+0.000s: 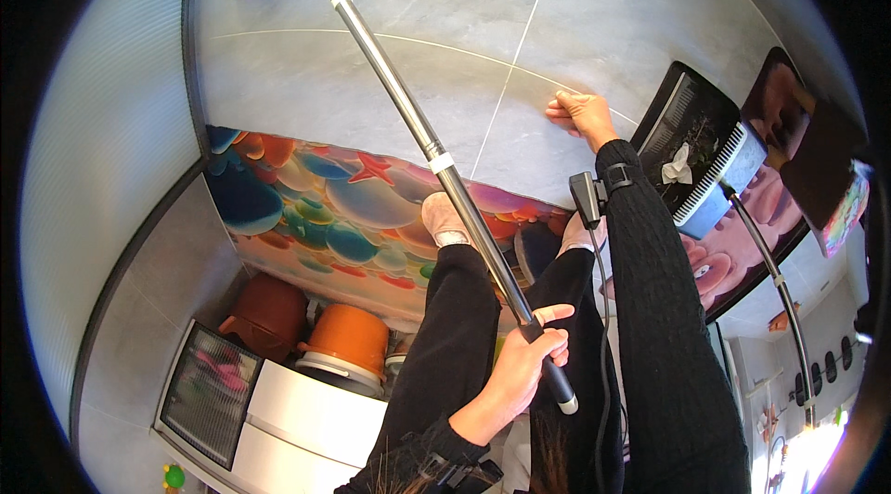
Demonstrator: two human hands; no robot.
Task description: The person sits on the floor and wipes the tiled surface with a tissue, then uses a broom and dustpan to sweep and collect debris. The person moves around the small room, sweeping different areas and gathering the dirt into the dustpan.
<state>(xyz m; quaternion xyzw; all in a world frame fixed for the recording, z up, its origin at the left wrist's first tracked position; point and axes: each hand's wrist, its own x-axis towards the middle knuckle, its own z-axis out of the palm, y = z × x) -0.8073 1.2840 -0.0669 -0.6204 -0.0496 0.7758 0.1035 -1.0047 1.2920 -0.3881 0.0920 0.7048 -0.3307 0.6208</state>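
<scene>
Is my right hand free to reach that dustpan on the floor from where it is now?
Probably yes. The right hand lies flat on the grey floor tile, holding nothing, and the dustpan sits just to its right with only bare tile between. The left hand grips the broom handle.

A long metal-handled broom (408,118) slants across the grey tiled floor.
</scene>
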